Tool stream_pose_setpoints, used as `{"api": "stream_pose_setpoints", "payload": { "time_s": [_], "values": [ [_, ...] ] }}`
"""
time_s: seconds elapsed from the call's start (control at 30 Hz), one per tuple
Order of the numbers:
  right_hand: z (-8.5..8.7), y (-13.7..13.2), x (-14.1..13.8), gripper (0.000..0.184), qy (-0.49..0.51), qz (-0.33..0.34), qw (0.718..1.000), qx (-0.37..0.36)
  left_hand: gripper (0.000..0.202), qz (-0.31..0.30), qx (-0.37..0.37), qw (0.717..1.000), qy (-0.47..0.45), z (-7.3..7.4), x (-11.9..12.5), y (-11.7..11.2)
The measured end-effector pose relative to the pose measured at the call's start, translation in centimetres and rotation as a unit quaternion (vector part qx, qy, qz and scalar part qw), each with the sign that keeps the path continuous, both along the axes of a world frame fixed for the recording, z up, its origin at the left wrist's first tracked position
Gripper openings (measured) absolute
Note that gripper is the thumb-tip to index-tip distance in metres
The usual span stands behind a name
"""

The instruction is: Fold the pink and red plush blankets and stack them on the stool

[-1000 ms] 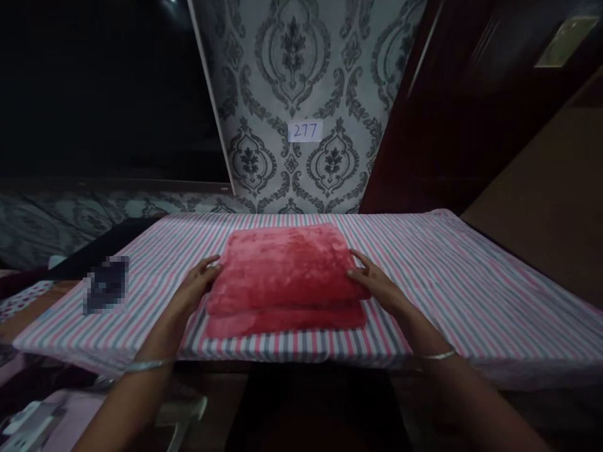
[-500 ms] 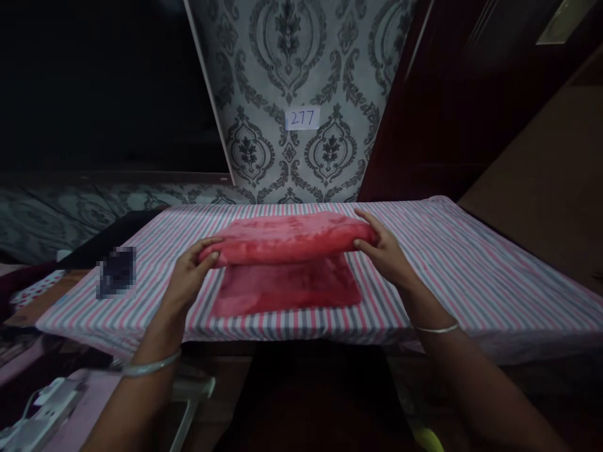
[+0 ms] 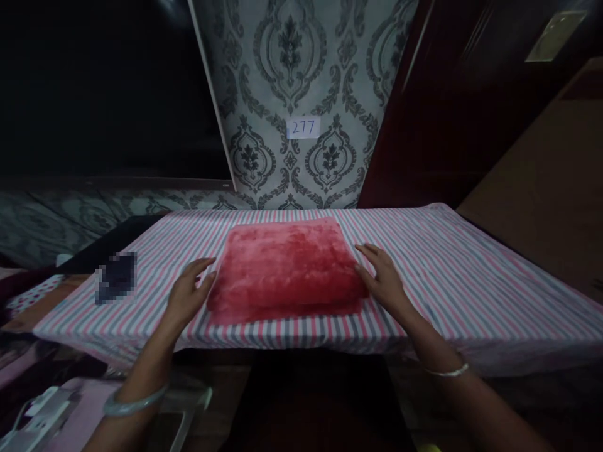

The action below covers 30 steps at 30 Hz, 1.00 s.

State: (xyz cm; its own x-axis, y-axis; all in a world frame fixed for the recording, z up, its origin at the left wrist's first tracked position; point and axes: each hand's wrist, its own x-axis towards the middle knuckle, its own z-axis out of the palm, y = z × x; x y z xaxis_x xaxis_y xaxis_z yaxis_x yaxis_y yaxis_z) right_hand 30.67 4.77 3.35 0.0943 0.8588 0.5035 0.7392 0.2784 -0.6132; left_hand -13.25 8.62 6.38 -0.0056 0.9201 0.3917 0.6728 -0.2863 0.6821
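Observation:
A red plush cloth (image 3: 288, 267) lies folded in a flat stack in the middle of the striped table cover (image 3: 452, 282). My left hand (image 3: 187, 294) rests against the cloth's left edge, fingers stretched out. On the other side my right hand (image 3: 382, 279) lies flat against the right edge, fingers extended too. Neither hand grips the cloth. A bangle shows on each wrist.
A blurred dark object (image 3: 115, 277) sits on the left of the table. A paper label reading 277 (image 3: 303, 127) hangs on the patterned wall behind. White items (image 3: 42, 408) lie low at the left. A dark wooden panel (image 3: 471, 100) stands at the right.
Half a second ago both hands held the cloth's upper layer lifted off the lower one. That layer now lies flat on the stack, and the hands have let go and rest at its sides.

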Motion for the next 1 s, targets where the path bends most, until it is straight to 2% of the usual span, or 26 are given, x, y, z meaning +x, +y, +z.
{"api": "stream_pose_setpoints", "payload": {
  "time_s": [0.07,0.17,0.23,0.3,0.4,0.53,0.63,0.83,1.0],
  "values": [
    [2.2,2.1,-2.7,0.061,-0.076,0.036,0.996,0.005,0.061,-0.071,0.028,0.995,0.061,1.0,3.2,2.1],
    [5.1,5.9,-7.7,0.065,-0.181,0.065,0.979,-0.062,0.068,-0.154,-0.015,0.974,0.166,2.4,9.1,6.0],
    [6.2,8.5,-10.1,0.064,-0.221,0.042,0.968,-0.114,0.068,-0.155,-0.033,0.959,0.233,3.0,12.1,8.7],
    [6.0,10.7,-11.0,0.062,-0.245,0.012,0.959,-0.14,0.065,-0.128,-0.041,0.945,0.297,2.9,13.7,10.9],
    [3.6,12.7,-10.5,0.059,-0.261,-0.024,0.953,-0.149,0.062,-0.085,-0.053,0.926,0.363,0.9,14.0,12.8],
    [-0.1,13.6,-9.4,0.061,-0.259,-0.039,0.955,-0.14,0.062,-0.057,-0.017,0.925,0.376,-2.7,13.2,13.3],
    [-1.0,13.7,-9.4,0.061,-0.255,-0.041,0.957,-0.131,0.063,-0.051,-0.002,0.927,0.372,-4.1,13.0,13.7],
    [-0.6,14.1,-9.7,0.062,-0.251,-0.045,0.956,-0.143,0.064,-0.048,-0.008,0.926,0.374,-3.9,13.1,14.1],
    [-0.6,13.8,-9.5,0.062,-0.252,-0.047,0.956,-0.141,0.066,0.037,-0.007,0.928,0.37,-2.9,12.9,13.4]
  ]
}}
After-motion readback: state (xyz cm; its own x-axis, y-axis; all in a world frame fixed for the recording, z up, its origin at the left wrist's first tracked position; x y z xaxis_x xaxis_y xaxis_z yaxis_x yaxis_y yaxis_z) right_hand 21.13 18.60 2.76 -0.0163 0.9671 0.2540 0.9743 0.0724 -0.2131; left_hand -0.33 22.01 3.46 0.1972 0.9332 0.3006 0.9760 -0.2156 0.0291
